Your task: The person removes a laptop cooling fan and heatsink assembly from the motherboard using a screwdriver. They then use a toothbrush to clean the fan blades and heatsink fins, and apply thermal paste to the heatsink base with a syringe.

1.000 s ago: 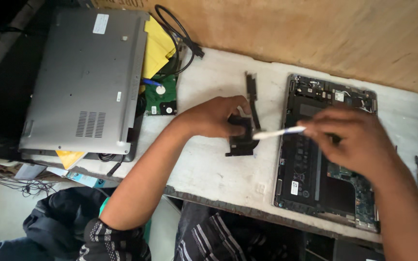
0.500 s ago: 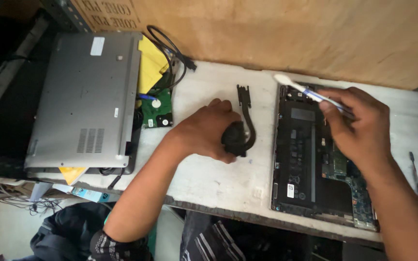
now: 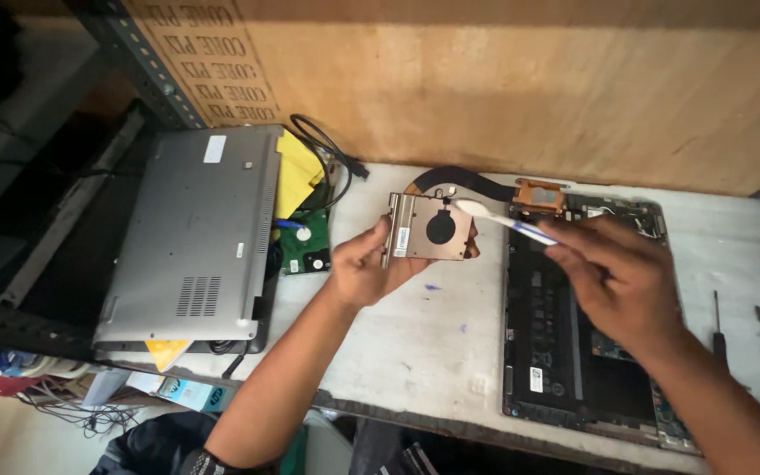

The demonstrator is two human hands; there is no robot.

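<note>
Copper-toned metal makes up the flat cooling fan unit (image 3: 428, 227), a squarish plate with a round dark opening in its middle and a ribbed, silvery fin edge along its left side. A curved black heat pipe (image 3: 468, 179) runs from its top to a small copper plate (image 3: 538, 194) at the far end. The left hand (image 3: 371, 264) is closed around the fan unit, thumb on its left edge and fingers underneath, holding it raised above the pale, scuffed table (image 3: 424, 343) with its face turned up toward the camera. The right hand (image 3: 622, 277) pinches a slim toothbrush (image 3: 503, 218) with a white and blue handle; its bristled white head rests at the fan unit's upper right corner. Right of the fan unit lies an opened laptop (image 3: 565, 352), dark inside, its flat black battery and circuit boards bare. Left of the fan unit sits a closed grey laptop (image 3: 195, 237), smooth and matte with slotted vents, and between the two a green circuit board (image 3: 303, 251). Two thin screwdrivers (image 3: 719, 330) lie at the far right of the table.
</note>
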